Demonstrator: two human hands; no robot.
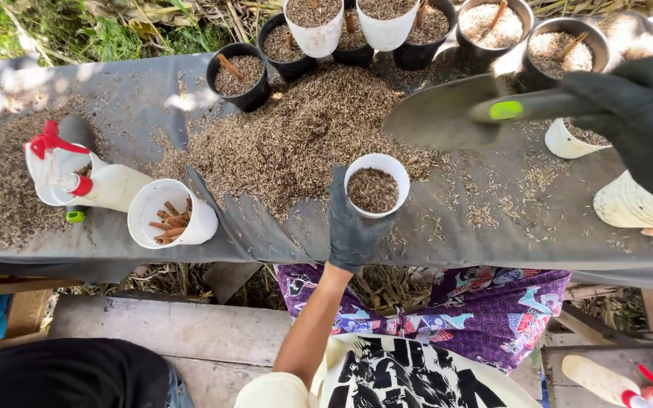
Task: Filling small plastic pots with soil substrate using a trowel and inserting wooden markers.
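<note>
My left hand, in a dark glove, grips a white cup partly filled with brown husk mix, held just above the dark sheet near its front edge. My right hand, also gloved, holds a trowel by its dark handle with a green spot. The trowel's grey blade hovers level over the right side of a big heap of husk mix, up and right of the cup. The blade looks bare.
A row of black and white pots filled with mix and sticks lines the far edge. A white cup of sticks and a white spray bottle with a red trigger lie at left. Another white cup sits at right.
</note>
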